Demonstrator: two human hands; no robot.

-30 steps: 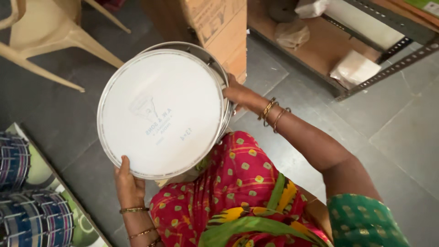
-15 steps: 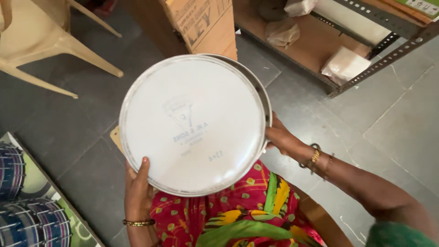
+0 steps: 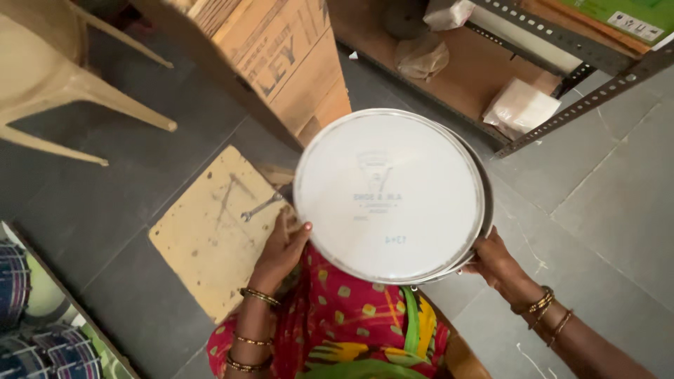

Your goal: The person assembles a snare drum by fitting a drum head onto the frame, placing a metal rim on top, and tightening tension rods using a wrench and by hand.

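both hands hold a round white drum skin w/ a thin metal rim, flat face up toward the head cam, above the lap. left hand grips the lower-left edge, thumb lying on the white face, fingers hidden under it. right hand grasps the lower-right edge from below, fingers mostly hidden behind the rim. a second metal ring shows just behind the skin on its right side; can't tell if it's a separate hoop or part of the same piece.

change vs the earlier pics: a sec ago the disc sat further left in view and the right hand reached over its top-right edge; now that hand is at the lower right. left hand stayed at the lower-left edge. so the disc looks to have been turned and re-gripped, prob. to be held evenly from both sides.

around it: flat pale wooden board on the grey tiled floor, small metal spanner lying on the board just left of the disc. brown cardboard box beyond, beige plastic chair at upper left, slotted metal rack at upper right w/ wrapped bundles on its low shelf.
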